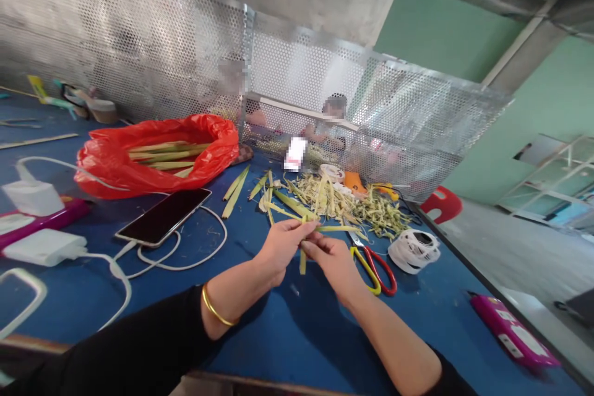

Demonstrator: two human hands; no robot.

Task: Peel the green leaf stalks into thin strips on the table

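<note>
Both hands meet over the blue table (pixel 297 334), working green leaf strips (pixel 320 228). My left hand (pixel 281 247), with a gold bangle on the wrist, pinches the strips from the left. My right hand (pixel 331 260) grips them from the right, and a short end hangs down between the hands. Just right of my right hand lie scissors (pixel 374 266) with red and yellow handles. Behind the hands is a heap of leaf trimmings (pixel 352 201).
A red plastic bag (pixel 153 158) holding leaf strips sits at the left, with a phone (pixel 163 216) on a white cable, chargers (pixel 32 198) and a white reel (pixel 413 250) nearby. A pink device (pixel 513 331) lies near the right edge. People sit behind a perforated metal screen (pixel 325 74).
</note>
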